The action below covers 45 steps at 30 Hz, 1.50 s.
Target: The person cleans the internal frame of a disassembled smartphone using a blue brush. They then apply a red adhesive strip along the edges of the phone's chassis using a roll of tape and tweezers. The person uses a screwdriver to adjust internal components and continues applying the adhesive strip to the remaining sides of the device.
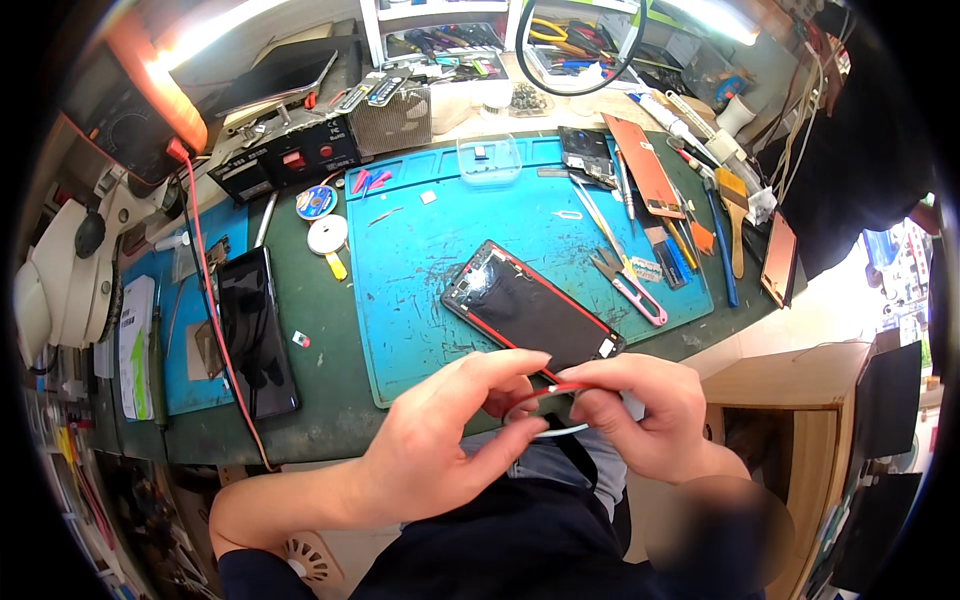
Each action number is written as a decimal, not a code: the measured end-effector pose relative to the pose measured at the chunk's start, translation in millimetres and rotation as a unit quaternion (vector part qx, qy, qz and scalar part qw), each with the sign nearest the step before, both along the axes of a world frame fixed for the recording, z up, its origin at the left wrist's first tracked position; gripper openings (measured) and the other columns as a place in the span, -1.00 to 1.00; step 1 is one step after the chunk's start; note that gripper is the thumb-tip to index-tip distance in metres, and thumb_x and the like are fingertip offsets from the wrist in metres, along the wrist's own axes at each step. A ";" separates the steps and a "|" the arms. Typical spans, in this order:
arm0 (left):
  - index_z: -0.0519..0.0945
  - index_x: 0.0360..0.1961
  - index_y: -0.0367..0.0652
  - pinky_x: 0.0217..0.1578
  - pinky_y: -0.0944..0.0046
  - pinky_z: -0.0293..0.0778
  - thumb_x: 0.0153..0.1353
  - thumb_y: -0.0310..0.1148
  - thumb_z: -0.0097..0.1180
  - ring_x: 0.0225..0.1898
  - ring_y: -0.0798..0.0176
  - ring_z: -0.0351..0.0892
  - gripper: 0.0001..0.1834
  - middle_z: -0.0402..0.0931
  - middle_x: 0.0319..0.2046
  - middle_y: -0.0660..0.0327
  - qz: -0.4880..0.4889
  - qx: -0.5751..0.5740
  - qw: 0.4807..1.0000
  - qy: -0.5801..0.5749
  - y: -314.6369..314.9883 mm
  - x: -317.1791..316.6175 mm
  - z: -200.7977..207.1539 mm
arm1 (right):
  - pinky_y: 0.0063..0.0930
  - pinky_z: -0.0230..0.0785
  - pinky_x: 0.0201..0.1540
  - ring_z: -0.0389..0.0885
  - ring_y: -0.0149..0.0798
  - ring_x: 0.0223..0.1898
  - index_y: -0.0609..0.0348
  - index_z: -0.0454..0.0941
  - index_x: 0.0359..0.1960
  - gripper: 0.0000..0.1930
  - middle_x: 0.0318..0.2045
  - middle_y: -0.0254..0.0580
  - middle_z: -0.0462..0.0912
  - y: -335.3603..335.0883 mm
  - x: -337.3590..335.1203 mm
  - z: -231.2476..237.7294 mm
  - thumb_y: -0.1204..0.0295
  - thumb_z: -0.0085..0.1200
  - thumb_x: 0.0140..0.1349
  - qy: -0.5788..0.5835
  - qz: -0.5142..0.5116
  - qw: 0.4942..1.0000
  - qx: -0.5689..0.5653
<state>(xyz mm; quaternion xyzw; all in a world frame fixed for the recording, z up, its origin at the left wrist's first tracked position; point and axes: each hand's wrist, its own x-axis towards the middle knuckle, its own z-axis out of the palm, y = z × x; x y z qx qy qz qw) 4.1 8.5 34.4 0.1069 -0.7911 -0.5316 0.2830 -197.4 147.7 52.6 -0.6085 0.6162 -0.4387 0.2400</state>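
Observation:
My left hand (440, 425) and my right hand (650, 415) meet at the table's front edge, both closed on a thin ring-shaped roll (548, 390) with a red upper edge and a whitish lower rim. It looks like a narrow roll of tape; the fingers partly hide it. Just beyond them, an opened phone (530, 310) lies slantwise on the blue work mat (400, 300). Red strips run along its long edges. Its near end lies close to my fingers.
Pink-handled scissors (640, 295), tweezers (598, 220) and a brush (733, 205) lie to the right. Left are a black phone (258, 335), a white spool (327, 236) and a red cable (215, 320). A clear plastic box (489, 160) sits at the back.

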 end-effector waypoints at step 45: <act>0.72 0.03 -0.34 -0.33 0.41 0.71 0.38 -0.59 0.36 -0.22 0.42 0.76 -0.78 0.71 -0.12 0.14 0.003 0.153 0.981 -0.119 5.0 5.8 -6.2 | -0.35 0.47 -0.31 0.64 -0.16 -0.32 0.23 0.67 -0.07 -0.88 -0.27 -0.13 0.64 -10.5 0.6 -7.0 0.61 0.25 0.40 0.022 0.010 1.000 0.018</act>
